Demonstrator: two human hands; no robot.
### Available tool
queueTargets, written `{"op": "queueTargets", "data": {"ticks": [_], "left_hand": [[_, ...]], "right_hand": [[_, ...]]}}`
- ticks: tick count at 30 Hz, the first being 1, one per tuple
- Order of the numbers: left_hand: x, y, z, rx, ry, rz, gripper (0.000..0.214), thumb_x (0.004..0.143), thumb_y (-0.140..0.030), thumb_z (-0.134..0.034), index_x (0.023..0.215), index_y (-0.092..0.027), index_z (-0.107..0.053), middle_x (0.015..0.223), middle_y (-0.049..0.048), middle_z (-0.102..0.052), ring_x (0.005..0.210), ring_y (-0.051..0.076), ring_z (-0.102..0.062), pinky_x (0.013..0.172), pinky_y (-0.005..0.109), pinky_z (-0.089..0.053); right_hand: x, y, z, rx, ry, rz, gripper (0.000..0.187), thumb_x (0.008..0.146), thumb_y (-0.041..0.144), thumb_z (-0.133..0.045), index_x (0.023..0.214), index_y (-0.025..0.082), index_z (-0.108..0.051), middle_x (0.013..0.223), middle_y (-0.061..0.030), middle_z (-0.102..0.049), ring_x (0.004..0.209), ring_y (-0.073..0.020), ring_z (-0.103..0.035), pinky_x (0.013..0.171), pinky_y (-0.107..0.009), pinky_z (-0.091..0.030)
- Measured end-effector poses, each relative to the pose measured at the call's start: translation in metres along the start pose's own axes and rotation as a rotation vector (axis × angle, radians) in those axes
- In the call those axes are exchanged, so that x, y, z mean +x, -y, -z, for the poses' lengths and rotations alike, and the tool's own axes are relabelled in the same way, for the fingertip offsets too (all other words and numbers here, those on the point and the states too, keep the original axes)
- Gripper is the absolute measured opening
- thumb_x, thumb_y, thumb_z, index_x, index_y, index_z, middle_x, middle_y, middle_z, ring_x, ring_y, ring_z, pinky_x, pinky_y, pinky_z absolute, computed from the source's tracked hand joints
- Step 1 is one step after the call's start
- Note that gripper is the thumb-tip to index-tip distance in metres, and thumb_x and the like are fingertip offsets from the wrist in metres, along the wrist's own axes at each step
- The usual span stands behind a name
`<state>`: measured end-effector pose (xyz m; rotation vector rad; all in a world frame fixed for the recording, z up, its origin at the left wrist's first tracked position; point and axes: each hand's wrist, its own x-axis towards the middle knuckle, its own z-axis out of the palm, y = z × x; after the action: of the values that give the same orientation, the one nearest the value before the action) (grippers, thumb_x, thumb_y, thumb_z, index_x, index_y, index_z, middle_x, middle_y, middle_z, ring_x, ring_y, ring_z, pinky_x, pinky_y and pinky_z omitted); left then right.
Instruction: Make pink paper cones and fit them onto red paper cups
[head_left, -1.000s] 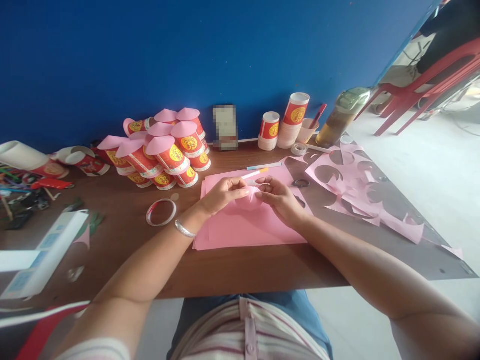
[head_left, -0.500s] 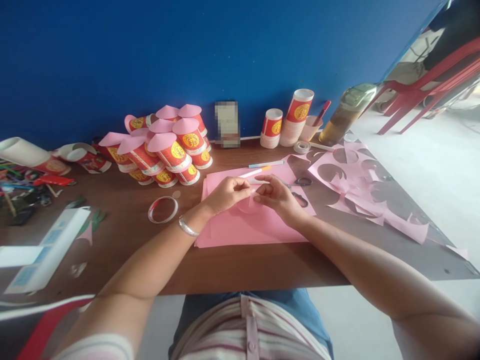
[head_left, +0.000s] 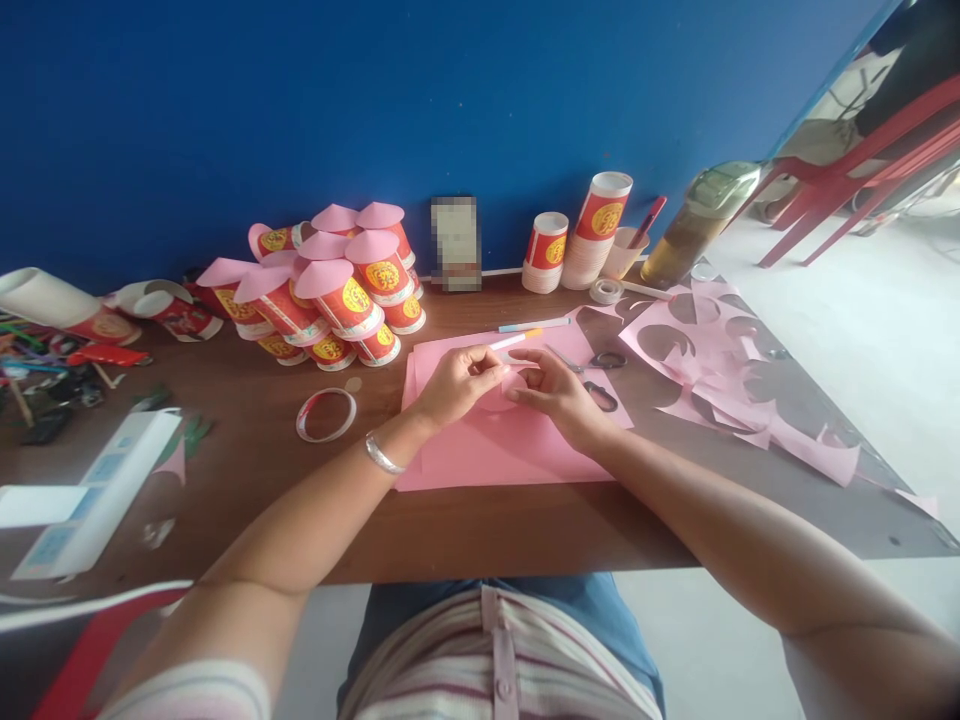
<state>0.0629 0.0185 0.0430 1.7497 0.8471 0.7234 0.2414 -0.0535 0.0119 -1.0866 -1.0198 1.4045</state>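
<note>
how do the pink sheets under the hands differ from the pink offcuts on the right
The pink sheets lie flat in a stack; the pink offcuts overlap in a loose jumble. The pink sheets show straight outer edges, while the pink offcuts have rounded cutouts. Both are pink paper on the table.

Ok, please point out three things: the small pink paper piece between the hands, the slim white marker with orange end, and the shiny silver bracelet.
Small pink paper piece (head_left: 495, 399): head view, its lower part.
Slim white marker (head_left: 514, 341): head view, middle of its barrel.
Shiny silver bracelet (head_left: 380, 458): head view, its outer band.
</note>
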Motion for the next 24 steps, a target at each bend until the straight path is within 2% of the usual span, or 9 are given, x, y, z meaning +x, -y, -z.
{"op": "queueTargets", "data": {"ticks": [4,16,19,24], "left_hand": [[-0.0017,0.0003,-0.0030,0.031,0.022,-0.013,0.033,0.085,-0.044,-0.068,0.067,-0.018,-0.059,0.067,-0.0009,-0.058,0.065,0.012,-0.046,0.064,0.028,-0.038],[-0.0038,-0.0005,-0.0055,0.024,0.029,0.001,0.033,0.086,-0.042,-0.068,0.065,-0.018,-0.057,0.062,-0.0025,-0.051,0.061,0.011,-0.041,0.062,0.028,-0.034],[-0.0028,0.0016,-0.0038,0.008,0.012,0.000,0.035,0.086,-0.043,-0.069,0.065,-0.018,-0.055,0.063,-0.0018,-0.053,0.063,0.012,-0.043,0.063,0.028,-0.035],[-0.0019,0.0021,-0.0022,-0.012,-0.006,-0.008,0.034,0.086,-0.043,-0.068,0.066,-0.018,-0.057,0.066,-0.0006,-0.056,0.065,0.013,-0.045,0.065,0.029,-0.037]], "right_hand": [[0.0007,-0.0030,0.0003,0.003,0.022,-0.010,0.061,0.071,0.041,-0.095,0.122,0.029,-0.063,0.072,0.0076,-0.055,0.071,-0.0161,-0.053,0.071,-0.034,-0.045],[-0.0001,-0.0019,0.0003,-0.082,-0.001,0.039,0.061,0.071,0.038,-0.094,0.124,0.028,-0.064,0.068,0.0091,-0.049,0.069,-0.0152,-0.046,0.067,-0.033,-0.037],[-0.0007,0.0014,0.0003,-0.060,0.010,-0.001,0.067,0.070,0.042,-0.095,0.128,0.027,-0.065,0.070,0.0074,-0.053,0.072,-0.0163,-0.050,0.069,-0.034,-0.040],[-0.0012,0.0061,0.0014,-0.048,-0.043,-0.029,0.063,0.075,0.051,-0.090,0.127,0.024,-0.067,0.084,0.0012,-0.067,0.082,-0.0186,-0.058,0.078,-0.036,-0.044]]}}
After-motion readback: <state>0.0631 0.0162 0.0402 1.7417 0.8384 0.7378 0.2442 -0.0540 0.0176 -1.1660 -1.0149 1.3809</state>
